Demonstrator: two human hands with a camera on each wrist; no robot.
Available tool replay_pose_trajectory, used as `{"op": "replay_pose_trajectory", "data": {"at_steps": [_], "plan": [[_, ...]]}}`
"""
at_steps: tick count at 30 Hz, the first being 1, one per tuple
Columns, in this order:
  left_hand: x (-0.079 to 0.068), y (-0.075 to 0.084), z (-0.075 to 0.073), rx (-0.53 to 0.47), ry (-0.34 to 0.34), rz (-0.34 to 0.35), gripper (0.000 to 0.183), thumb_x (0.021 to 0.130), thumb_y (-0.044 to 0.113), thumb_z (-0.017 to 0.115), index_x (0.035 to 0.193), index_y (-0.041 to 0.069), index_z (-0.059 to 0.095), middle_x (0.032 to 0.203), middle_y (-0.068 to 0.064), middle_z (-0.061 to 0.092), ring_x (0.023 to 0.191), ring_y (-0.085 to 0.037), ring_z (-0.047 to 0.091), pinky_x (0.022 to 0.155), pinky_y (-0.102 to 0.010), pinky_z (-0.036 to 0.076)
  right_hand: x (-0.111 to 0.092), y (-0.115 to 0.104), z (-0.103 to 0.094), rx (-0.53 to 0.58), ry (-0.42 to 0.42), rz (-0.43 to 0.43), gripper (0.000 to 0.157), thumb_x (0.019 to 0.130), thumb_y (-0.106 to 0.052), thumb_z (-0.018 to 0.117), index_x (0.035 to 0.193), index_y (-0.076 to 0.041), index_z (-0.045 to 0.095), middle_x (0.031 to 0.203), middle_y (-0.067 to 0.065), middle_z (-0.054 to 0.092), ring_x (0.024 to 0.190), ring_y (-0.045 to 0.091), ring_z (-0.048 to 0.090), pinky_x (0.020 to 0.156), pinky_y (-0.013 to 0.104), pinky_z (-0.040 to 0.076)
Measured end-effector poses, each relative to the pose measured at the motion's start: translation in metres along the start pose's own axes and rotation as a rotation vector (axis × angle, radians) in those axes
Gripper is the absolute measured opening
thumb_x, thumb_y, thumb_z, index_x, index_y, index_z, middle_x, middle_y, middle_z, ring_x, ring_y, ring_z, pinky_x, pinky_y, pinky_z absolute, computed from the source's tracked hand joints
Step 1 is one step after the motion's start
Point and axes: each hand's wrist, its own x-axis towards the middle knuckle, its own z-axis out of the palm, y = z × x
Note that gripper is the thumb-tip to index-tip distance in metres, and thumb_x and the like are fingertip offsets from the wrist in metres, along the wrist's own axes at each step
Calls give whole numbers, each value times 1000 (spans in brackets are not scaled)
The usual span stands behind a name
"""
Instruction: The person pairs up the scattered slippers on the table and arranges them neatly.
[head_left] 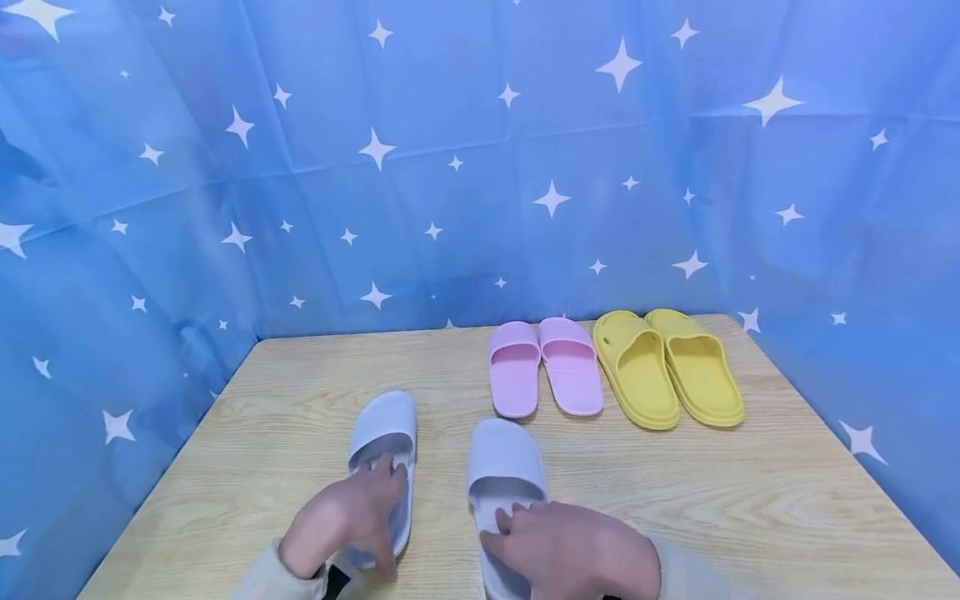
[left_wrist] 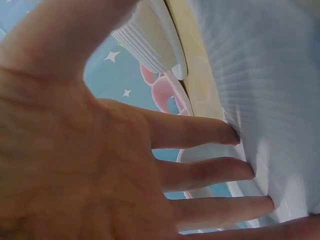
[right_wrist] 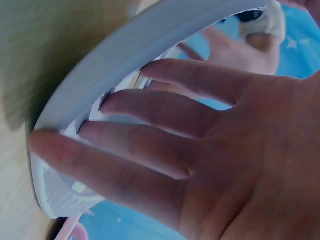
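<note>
Two pale grey-lavender slippers lie apart on the table, toes pointing away. My left hand (head_left: 348,512) is over the left slipper (head_left: 384,421). In the left wrist view, its nearly straight fingers (left_wrist: 200,131) reach the slipper's ribbed surface (left_wrist: 270,100). My right hand (head_left: 562,546) lies over the heel half of the right slipper (head_left: 506,450), which sits nearer to me. In the right wrist view, its extended, spread fingers (right_wrist: 145,145) touch the slipper's edge and inside. Neither hand visibly curls round a slipper; the head view hides part of both soles.
Behind the grey pair, a pair of pink slippers (head_left: 514,387) stands at the back of the wooden table (head_left: 712,500). To their right is a yellow pair (head_left: 645,383). A blue star-patterned curtain (head_left: 420,192) hangs round the table's back and sides.
</note>
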Motion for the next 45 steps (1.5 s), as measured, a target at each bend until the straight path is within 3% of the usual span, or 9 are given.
{"op": "replay_pose_trajectory", "data": {"at_steps": [6, 12, 19, 25, 28, 37, 40, 45], "plan": [[0, -1, 0, 9, 10, 9, 127, 49, 35, 103, 152, -4, 39, 149, -22, 42, 140, -46, 43, 110, -57, 47, 3, -9, -1, -69, 41, -124, 52, 94, -55, 68, 138, -29, 59, 130, -4, 66, 95, 4, 61, 79, 26, 57], [-2, -2, 0, 10, 27, 27, 127, 48, 34, 103, 151, -5, 40, 147, -23, 44, 138, -46, 45, 111, -56, 48, 9, -10, 1, -112, 89, -143, 52, 90, -60, 69, 132, -30, 61, 115, -9, 66, 86, 3, 55, 73, 25, 52], [2, -1, -4, 49, 21, 32, 120, 45, 37, 103, 143, -3, 48, 141, -21, 48, 130, -45, 53, 106, -56, 51, 13, -11, -3, -45, 51, -95, 52, 89, -66, 68, 128, -33, 61, 116, -10, 65, 86, 4, 53, 75, 27, 53], [8, 2, -14, 43, -41, 7, 113, 45, 34, 104, 139, 0, 51, 142, -23, 50, 126, -43, 57, 105, -57, 51, 18, -8, -4, -147, 126, -149, 57, 84, -64, 73, 128, -29, 64, 106, -12, 64, 85, 2, 52, 73, 20, 48], [8, 3, -15, 29, -52, -1, 111, 46, 31, 104, 138, 2, 51, 139, -21, 51, 122, -39, 59, 102, -55, 53, 21, -7, -7, -136, 128, -171, 59, 83, -62, 75, 130, -27, 64, 101, -13, 63, 83, 1, 50, 72, 17, 47], [7, -2, -16, 7, -16, 42, 102, 44, 36, 102, 129, 4, 57, 127, -15, 55, 109, -32, 62, 94, -50, 57, 31, -8, -16, -41, 56, -113, 56, 78, -52, 83, 126, -29, 67, 95, -11, 61, 73, 2, 50, 66, 17, 45], [7, -8, -18, -31, 0, 55, 98, 44, 34, 102, 127, 5, 59, 128, -14, 56, 108, -31, 62, 93, -50, 57, 33, -9, -16, -57, 70, -92, 58, 77, -54, 83, 127, -30, 66, 99, -9, 64, 75, 3, 52, 67, 18, 46], [7, -19, -21, -79, 21, 41, 102, 46, 31, 101, 134, 6, 58, 141, -17, 53, 119, -36, 59, 98, -54, 54, 35, -9, -15, -99, 102, -64, 67, 74, -59, 84, 132, -31, 64, 124, 0, 68, 87, 8, 59, 75, 20, 50]]}}
